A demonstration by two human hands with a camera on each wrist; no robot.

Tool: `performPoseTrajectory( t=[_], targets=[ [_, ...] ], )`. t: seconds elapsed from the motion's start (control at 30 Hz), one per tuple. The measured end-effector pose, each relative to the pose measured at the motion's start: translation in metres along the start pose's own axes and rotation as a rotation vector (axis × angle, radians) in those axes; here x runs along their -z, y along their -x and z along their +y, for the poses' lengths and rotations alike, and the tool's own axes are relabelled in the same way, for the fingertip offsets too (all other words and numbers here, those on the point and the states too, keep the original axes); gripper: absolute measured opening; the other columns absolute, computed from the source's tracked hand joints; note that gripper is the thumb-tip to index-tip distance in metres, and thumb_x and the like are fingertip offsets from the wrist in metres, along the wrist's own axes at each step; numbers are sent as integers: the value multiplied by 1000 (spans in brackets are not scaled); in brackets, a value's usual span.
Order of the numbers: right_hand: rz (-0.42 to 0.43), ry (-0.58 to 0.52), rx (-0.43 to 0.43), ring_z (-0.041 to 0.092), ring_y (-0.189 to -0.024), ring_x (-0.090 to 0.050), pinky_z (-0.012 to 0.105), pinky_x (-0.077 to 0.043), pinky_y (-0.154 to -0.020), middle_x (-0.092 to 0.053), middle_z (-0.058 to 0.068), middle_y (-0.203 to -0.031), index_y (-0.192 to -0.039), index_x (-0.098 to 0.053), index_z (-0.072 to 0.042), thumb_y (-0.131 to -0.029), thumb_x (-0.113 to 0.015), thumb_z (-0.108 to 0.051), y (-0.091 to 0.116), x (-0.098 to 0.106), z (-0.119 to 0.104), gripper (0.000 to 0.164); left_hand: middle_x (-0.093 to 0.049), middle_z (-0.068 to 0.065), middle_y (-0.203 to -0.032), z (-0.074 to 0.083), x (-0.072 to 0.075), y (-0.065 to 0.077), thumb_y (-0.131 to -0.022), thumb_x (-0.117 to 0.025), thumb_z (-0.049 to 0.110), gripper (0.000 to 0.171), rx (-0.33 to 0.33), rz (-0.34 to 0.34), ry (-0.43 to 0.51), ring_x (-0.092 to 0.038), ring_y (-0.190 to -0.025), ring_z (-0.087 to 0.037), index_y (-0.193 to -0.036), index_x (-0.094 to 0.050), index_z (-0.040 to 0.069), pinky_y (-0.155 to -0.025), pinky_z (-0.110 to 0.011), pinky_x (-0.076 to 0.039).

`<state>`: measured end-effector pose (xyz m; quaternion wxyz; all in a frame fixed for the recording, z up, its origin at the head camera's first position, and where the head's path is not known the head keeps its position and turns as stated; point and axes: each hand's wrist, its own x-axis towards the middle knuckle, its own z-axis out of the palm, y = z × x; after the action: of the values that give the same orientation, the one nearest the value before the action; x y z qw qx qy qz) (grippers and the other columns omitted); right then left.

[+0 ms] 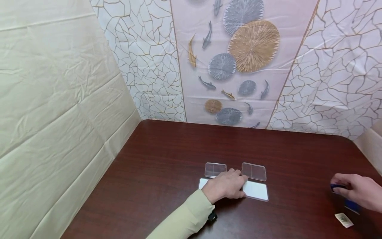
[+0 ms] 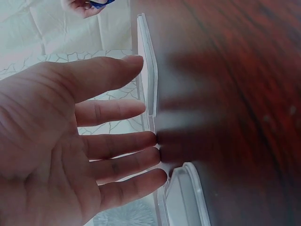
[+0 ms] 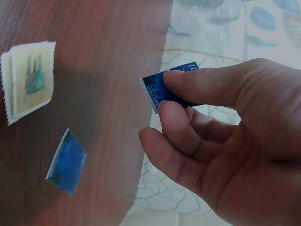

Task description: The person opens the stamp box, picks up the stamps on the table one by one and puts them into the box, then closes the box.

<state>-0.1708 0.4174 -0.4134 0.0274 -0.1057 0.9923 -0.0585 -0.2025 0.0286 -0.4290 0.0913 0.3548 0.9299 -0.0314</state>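
My right hand (image 1: 358,192) pinches a blue postage stamp (image 3: 181,87) between thumb and forefinger, raised over the table's right side. On the table below lie another blue stamp (image 3: 68,162) and a small stack of cream stamps (image 3: 35,80) with perforated edges. My left hand (image 1: 226,184) reaches palm down, fingers fairly straight, over the gap between two white-backed clear holders. The right white holder (image 1: 255,191) lies by its thumb and fingertips; whether they touch it I cannot tell. The left white holder (image 1: 203,182) is partly hidden behind the hand.
Two clear rectangular covers, a left one (image 1: 215,169) and a right one (image 1: 254,171), lie just behind the white holders. The dark reddish table (image 1: 134,199) meets a patterned cloth backdrop (image 1: 155,66) at the back and a cream cloth (image 1: 59,116) at the left.
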Motion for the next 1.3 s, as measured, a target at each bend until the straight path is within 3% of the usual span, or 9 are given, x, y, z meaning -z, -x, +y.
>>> performPoseTrajectory(
  t=[0.2, 0.47, 0.77, 1.07, 1.3],
  targets=[
    [45, -5, 52, -7, -66, -44, 26, -41, -58, -66, -5, -81, -88, -68, -18, -80, -76, -11, 0, 9, -12, 13, -59, 8, -112, 1, 0, 0, -88, -68, 50, 34, 0, -6, 6, -54, -98, -10, -114, -60, 29, -73, -26, -47],
    [-22, -62, 37, -3, -61, -43, 22, -39, -55, -63, -6, -82, -96, -69, -15, -86, -69, -8, -3, 17, -28, 12, -58, 7, -110, -1, -1, -1, -88, -69, 46, 31, -13, 20, 12, -53, -97, -12, -111, -62, 27, -73, -25, -47],
    [-82, -164, 27, 0, -61, -50, 22, -40, -53, -64, -6, -78, -105, -67, -13, -89, -67, -10, -7, 26, -55, 16, -58, 9, -106, 1, -3, -1, -86, -72, 46, 31, -33, 78, -16, -53, -95, -12, -110, -65, 27, -69, -24, -46],
    [46, -207, 176, -6, -60, -45, 20, -36, -53, -58, -17, -72, -94, -66, -24, -86, -73, -16, -11, 25, -83, 14, -58, 10, -101, 1, -5, -1, -85, -73, 47, 30, -47, 103, -15, -53, -92, -12, -105, -65, 26, -65, -23, -45],
    [9, -293, 220, -5, -57, -45, 20, -37, -51, -54, -16, -67, -90, -64, -27, -90, -70, -19, -22, 16, -96, 10, -58, 10, -102, 2, -5, -1, -84, -73, 49, 33, -40, 108, -22, -53, -92, -12, -106, -65, 27, -65, -23, -45]
  ],
)
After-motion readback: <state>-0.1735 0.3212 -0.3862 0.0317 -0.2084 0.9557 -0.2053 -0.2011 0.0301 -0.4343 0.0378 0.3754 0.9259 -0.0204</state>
